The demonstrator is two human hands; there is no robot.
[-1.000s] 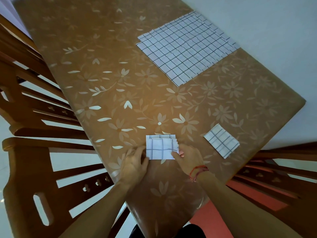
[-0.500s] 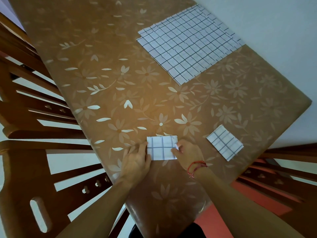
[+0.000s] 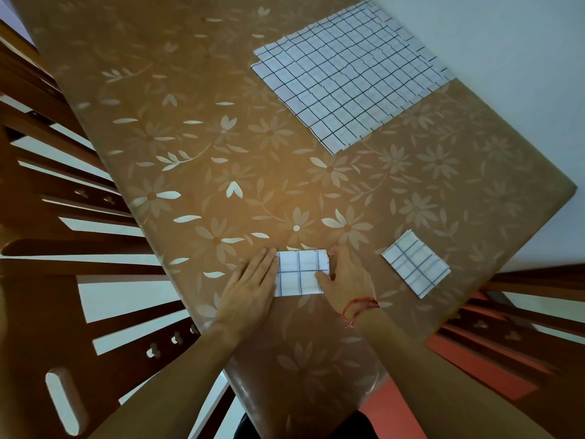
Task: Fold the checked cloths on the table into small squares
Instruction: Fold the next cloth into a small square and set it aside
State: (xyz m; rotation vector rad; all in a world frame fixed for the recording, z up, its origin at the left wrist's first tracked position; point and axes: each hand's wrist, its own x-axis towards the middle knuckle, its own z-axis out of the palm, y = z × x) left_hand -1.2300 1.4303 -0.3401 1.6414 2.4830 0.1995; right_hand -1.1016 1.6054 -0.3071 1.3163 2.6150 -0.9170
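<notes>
White cloth [image 3: 300, 274] with thin dark checks, folded to a small layered rectangle near the front edge of the glossy brown flowered surface [image 3: 190, 153], pressed flat by the left hand [image 3: 250, 286], fingers straight on its left end, and the right hand [image 3: 345, 280], thumb laid on top, fingers loose along its right end, gripping nothing. Just to the right, one finished square [image 3: 414, 264], crisp-edged; well beyond, a fanned stack [image 3: 348, 80] of flat, limp, unfolded sheets. Looks like early going: one done, one nearly there, most of the pile left.
</notes>
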